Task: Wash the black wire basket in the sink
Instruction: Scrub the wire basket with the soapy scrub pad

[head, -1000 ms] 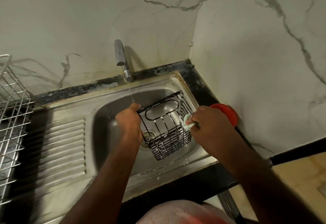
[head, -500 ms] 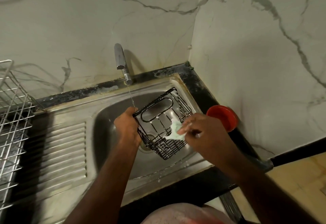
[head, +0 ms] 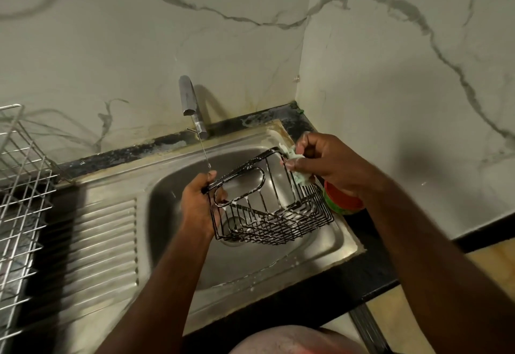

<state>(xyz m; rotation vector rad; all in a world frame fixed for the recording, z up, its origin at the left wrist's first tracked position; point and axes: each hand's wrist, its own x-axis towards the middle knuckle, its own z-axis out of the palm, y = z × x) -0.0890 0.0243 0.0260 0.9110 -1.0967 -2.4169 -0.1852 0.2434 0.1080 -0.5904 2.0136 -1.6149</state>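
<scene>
While a thin stream of water (head: 205,156) falls from the tap (head: 192,108) into the steel sink (head: 250,267), the black wire basket (head: 267,203) is held in the air over the basin, tilted so that its open top faces toward the person and its far rim stands higher than its near floor. White suds cling to the lower wires and to the oval loop on its left wall. The left hand (head: 199,203) grips the basket's upper left corner, thumb on top of the rim wire and fingers curled round the frame below it. The right hand (head: 326,164) is closed round a pale green, soapy sponge (head: 298,171) and presses it against the basket's far right corner; thumb and forefinger pinch the sponge on either side of the rim wire there. Just beside the right wrist, partly hidden by it, a red tub (head: 341,200) with a green band sits on the dark desk (head: 348,278) at the sink's right edge. The drain lies below the basket, seen through its wires. The ribbed draining board (head: 100,239) spreads to the left of the basin, and a metal wire dish rack (head: 21,181) stands at the far left edge. Marble-veined wall panels (head: 390,75) meet in the corner behind the sink.
</scene>
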